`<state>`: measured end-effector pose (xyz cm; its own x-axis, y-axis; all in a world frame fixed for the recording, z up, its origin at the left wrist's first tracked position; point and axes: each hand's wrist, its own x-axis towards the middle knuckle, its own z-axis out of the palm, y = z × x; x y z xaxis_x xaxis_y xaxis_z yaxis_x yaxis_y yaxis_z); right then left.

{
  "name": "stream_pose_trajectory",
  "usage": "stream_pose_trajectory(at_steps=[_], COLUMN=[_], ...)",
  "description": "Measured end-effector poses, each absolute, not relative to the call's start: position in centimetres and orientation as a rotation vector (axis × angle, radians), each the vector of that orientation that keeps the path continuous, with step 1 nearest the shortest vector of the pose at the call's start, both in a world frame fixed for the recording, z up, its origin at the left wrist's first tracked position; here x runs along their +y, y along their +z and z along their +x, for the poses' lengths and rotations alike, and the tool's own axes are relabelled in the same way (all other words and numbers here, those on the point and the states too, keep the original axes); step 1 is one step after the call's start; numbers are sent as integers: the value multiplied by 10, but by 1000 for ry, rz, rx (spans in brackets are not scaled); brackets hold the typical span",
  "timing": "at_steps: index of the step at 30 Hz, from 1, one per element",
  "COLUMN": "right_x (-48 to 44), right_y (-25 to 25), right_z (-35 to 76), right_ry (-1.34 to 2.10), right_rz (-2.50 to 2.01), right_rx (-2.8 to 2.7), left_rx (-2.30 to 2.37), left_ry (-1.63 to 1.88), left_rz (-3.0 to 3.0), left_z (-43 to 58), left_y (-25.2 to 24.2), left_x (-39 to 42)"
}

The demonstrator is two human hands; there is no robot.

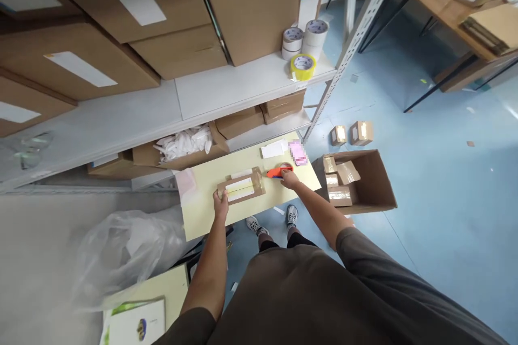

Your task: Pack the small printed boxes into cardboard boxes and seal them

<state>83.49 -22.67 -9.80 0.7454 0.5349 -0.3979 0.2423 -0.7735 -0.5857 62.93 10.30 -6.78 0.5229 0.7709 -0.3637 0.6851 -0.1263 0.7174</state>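
A small flat cardboard box [243,186] lies on a pale yellow table [206,210], with a strip of tape along its top. My left hand [220,206] presses on the box's left end, fingers closed over its edge. My right hand [290,178] grips an orange tape dispenser [277,172] just off the box's right end. A white paper [273,149] and a pink object [298,152] lie at the table's far right corner.
A white metal shelf [226,91] behind the table carries large cardboard boxes and several tape rolls [303,46]. An open carton [356,180] with small taped boxes stands on the blue floor at the right. A clear plastic bag [121,253] lies at the left.
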Motion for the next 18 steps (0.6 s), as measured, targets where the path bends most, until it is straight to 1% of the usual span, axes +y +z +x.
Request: stream_pose_trajectory(at_steps=[4, 8, 11, 15, 18], right_x=[-220, -227, -230, -210, -176], right_y=[-111, -100, -74, -24, 13], right_z=[836, 841, 839, 817, 789], right_ry=[773, 743, 675, 545, 587], right_rz=[-2439, -2375, -2343, -2224, -2177], right_rx=[-582, -475, -611, -945, -1020], left_rx=[1186, 1170, 1123, 1073, 1036], left_ry=[138, 152, 153, 200, 255], left_rz=[1840, 1824, 1797, 1768, 1763], left_z=[628, 628, 628, 632, 636], left_y=[-70, -70, -71, -73, -73], left_x=[99, 95, 92, 89, 86])
